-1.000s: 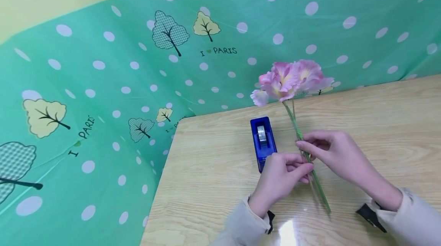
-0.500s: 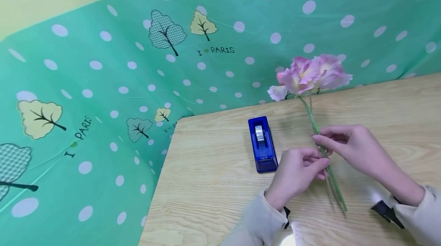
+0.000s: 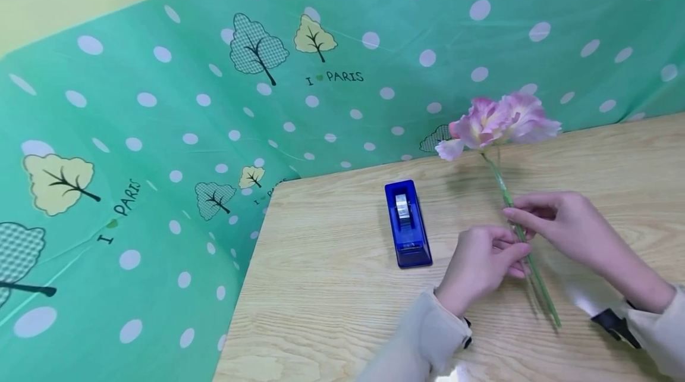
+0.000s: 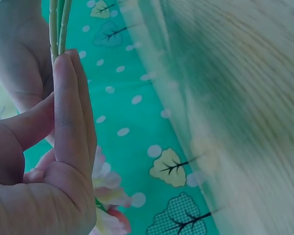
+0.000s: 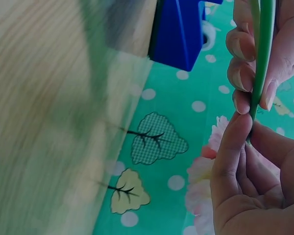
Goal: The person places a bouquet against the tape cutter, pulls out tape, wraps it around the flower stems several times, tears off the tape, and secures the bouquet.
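Note:
Pink-and-white artificial flowers [image 3: 500, 122] on thin green stems [image 3: 543, 290] are held tilted over the table, blooms toward the back. My left hand [image 3: 484, 263] pinches the stems from the left, around mid-length. Slightly higher up, my right hand [image 3: 562, 224] pinches them between thumb and forefinger. In the right wrist view, the fingertips of both hands sit close together along a green stem [image 5: 265, 54]. Stems [image 4: 61, 29] rise past the forefinger in the left wrist view, and petals [image 4: 108, 196] show below. The bottom ends stick out past my left hand.
A blue tape dispenser [image 3: 409, 245] with a roll of tape stands on the wooden table [image 3: 321, 287], left of my hands. A green dotted cloth [image 3: 332, 120] with printed trees hangs along the table's back and left edges.
Both hands and the flowers have shifted to the right, away from the tape dispenser. The blooms rose a little and then dipped. Both grips on the stems stay the same.

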{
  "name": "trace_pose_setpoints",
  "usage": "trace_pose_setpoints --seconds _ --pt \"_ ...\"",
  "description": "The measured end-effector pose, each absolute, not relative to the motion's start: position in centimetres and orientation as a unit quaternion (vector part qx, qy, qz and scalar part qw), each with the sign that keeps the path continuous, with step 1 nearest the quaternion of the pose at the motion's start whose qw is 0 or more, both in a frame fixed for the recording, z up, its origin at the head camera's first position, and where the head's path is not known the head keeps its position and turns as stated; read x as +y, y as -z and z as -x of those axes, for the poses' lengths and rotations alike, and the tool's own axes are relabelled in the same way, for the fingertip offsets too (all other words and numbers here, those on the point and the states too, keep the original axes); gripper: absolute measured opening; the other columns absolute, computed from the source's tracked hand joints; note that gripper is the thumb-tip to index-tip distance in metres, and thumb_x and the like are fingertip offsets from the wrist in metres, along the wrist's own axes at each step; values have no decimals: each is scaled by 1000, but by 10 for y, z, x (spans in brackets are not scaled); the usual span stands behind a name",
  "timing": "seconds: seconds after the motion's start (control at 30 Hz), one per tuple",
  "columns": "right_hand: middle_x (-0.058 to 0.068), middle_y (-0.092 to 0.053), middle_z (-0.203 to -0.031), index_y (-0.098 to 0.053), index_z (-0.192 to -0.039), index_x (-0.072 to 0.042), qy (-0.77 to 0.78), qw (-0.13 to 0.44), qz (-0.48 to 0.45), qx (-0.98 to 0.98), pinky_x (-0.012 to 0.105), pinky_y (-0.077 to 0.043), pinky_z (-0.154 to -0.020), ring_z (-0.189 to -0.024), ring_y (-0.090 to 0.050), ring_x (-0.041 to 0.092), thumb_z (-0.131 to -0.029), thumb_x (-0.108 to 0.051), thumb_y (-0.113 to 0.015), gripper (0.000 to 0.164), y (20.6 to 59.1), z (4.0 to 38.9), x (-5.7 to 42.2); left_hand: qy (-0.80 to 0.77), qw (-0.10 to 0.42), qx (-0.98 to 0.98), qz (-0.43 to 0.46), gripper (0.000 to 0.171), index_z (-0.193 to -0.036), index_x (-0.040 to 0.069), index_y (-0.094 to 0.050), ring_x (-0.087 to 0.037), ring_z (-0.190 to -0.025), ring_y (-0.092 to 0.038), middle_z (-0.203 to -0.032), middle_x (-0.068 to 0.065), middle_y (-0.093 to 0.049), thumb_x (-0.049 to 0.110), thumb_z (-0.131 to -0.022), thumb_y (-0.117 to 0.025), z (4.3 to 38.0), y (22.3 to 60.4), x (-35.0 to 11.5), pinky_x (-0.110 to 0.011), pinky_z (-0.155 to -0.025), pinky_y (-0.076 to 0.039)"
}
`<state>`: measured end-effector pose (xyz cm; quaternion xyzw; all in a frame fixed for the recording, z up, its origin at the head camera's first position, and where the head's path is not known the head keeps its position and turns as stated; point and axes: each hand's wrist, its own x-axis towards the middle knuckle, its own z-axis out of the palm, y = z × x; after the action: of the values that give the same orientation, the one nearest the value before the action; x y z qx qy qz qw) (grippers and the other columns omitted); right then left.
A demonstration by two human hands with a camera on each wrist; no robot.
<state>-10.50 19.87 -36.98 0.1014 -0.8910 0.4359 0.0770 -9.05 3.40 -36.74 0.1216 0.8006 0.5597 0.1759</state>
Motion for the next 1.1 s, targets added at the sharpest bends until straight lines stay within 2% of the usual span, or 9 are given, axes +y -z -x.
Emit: trace_pose_setpoints --seconds 0.2,0.4,0.67,0.8,1.1 --pt "0 -72 -74 -75 -102 0 -418 53 -90 -902 19 -47 -55 -61 -61 1 -94 -22 -70 24 376 111 209 -544 184 811 -112 11 -91 3 -72 1 -46 -61 -64 -2 -70 13 -94 -68 94 372 45 -20 -52 -56" --pt "1 -72 -76 -74 -104 2 -414 9 -77 -907 22 -47 -54 -63 -60 2 -97 -24 -66 28 383 118 215 -504 190 838 -88 10 -89 8 -71 0 -45 -60 -62 3 -69 16 -93 -69 98 377 55 -18 -49 -52" --pt "-1 -71 -74 -74 -103 0 -394 -37 -63 -916 23 -44 -55 -62 -58 3 -99 -28 -63 30 390 122 227 -482 215 845 -87 11 -87 7 -69 -8 -47 -65 -62 -3 -71 15 -94 -68 101 382 69 -19 -47 -51" --pt "1 -73 -80 -72 -109 3 -384 -48 -53 -921 21 -46 -58 -64 -61 4 -99 -30 -63 36 391 122 237 -465 218 854 -91 12 -86 8 -69 -6 -44 -63 -61 -1 -70 16 -95 -68 101 383 77 -17 -46 -49" --pt "10 -75 -87 -67 -113 10 -374 -70 -57 -923 20 -48 -60 -62 -62 5 -98 -23 -64 37 394 128 242 -431 218 873 -70 17 -77 14 -66 -2 -41 -59 -51 2 -65 20 -93 -71 101 385 84 -20 -40 -43"
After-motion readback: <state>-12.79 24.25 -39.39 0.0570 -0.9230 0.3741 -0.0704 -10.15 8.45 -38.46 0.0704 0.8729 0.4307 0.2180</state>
